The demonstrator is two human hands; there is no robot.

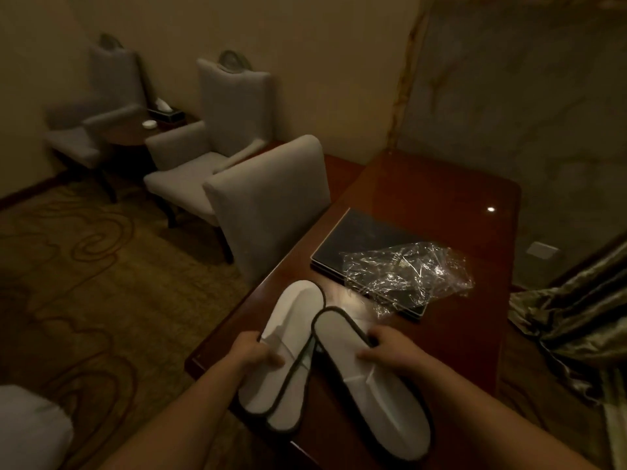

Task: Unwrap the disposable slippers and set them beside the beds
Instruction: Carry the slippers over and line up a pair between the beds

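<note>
Your left hand (259, 351) grips one white slipper (288, 337), your right hand (390, 349) the other slipper (373, 395), both held low over the desk (441, 198) edge. Empty wrapper (403, 276) lies on a dark folder (366, 239). Risk: thin, floppy soles could slip from your fingers while you carry them to the bed (27, 429).

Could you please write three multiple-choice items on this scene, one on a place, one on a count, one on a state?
1. Where does the wrapper lie?
A. on the folder on the desk
B. on the carpet
C. on an armchair

2. How many slippers are held?
A. one
B. two
C. four

3. What state are the slippers in?
A. sealed in plastic
B. on feet
C. unwrapped, flat

Answers:
1 A, the crumpled plastic rests across the dark folder.
2 B, the left hand grips the left slipper, the right hand the right slipper.
3 C, both are bare and flat.
</note>
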